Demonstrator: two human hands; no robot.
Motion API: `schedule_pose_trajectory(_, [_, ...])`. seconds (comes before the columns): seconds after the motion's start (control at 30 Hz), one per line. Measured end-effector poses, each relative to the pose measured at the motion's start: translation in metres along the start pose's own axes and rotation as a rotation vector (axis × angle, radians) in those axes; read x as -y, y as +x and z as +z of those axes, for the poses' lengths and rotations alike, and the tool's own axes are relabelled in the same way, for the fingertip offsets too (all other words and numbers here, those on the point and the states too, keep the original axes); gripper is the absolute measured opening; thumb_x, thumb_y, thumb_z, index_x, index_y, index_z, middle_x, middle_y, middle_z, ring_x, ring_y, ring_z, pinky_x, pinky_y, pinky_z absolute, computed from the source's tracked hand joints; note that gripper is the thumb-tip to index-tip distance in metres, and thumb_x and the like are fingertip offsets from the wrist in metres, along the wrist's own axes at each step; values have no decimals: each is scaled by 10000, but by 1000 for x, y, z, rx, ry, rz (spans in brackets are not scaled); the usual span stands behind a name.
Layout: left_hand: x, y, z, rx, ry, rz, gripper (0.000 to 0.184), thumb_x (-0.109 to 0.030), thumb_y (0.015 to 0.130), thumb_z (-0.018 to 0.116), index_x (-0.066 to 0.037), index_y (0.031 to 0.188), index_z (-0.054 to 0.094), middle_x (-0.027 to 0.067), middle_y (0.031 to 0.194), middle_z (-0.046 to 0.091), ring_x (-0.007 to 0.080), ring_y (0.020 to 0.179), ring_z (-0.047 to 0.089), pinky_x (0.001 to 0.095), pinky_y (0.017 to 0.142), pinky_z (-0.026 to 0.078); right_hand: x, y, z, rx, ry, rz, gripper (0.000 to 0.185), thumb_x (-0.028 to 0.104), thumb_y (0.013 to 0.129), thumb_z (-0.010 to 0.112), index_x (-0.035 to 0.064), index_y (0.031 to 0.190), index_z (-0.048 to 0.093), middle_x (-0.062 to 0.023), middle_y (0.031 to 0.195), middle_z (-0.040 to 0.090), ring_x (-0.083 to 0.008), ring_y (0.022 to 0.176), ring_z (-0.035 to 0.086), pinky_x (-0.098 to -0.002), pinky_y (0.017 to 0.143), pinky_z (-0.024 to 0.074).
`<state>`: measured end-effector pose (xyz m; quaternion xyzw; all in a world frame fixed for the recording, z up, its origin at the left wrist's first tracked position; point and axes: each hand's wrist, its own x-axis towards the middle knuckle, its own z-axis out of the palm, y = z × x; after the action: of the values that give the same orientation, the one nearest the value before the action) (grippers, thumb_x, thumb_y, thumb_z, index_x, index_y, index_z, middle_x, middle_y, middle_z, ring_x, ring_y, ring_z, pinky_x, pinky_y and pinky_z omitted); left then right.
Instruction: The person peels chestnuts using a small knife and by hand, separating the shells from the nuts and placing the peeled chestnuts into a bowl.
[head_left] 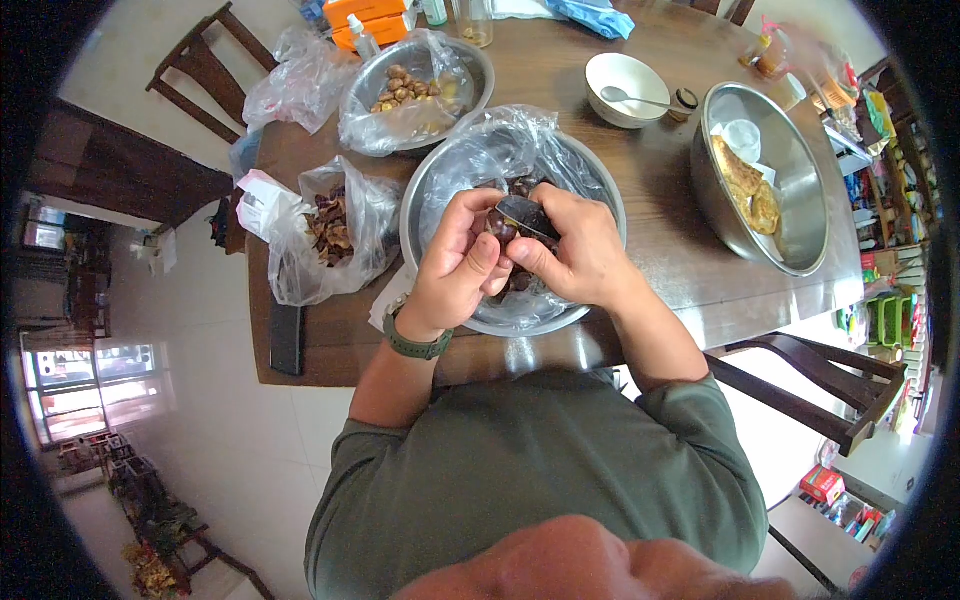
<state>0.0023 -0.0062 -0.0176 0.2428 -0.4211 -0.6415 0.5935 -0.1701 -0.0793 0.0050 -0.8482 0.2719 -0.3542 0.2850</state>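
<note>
Above a metal basin (616,215) lined with clear plastic, my left hand (463,255) holds a dark brown chestnut (501,224) between thumb and fingers. My right hand (578,245) is closed round a small dark tool (524,213), whose edge lies against the chestnut. More dark chestnuts (518,287) lie in the basin under my hands, partly hidden by them. To the left, an open plastic bag (376,215) contains brown shell pieces (330,227). A second basin (484,75) behind it holds peeled, light brown chestnuts (405,88) in plastic.
A white bowl (627,72) with a spoon stands at the back beside a small jar (683,103). On the right is a large metal bowl (712,205) with yellowish food. A dark phone (287,340) lies at the front left edge. Chairs (810,375) flank the table.
</note>
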Motion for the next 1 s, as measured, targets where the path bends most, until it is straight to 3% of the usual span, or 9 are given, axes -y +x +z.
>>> schedule_pose_trajectory(0.43, [-4,-3,-2,-12,226,3,417,-252,1001,538,-18,1310,385,11,928,522,47,739,448,188,600,377,2,-1,-4,39,-94,-13,496,509,809,682,39,880,540,-171,719,601,-404,703,625,-475,601,475])
schedule_pose_trajectory(0.73, [-5,-4,-10,-5,341,9,384,-254,976,588,-5,1213,417,2,896,535,40,741,455,200,644,391,7,-1,-6,139,-91,13,431,443,844,659,32,894,536,-177,716,608,-410,711,628,-476,602,474])
schedule_pose_trajectory(1.0, [-6,-1,-4,-24,304,-2,319,-252,986,568,-42,1193,449,-7,845,523,16,626,409,182,524,347,8,-2,-1,125,-11,-8,368,393,849,669,41,860,563,-180,707,606,-412,685,617,-460,583,473])
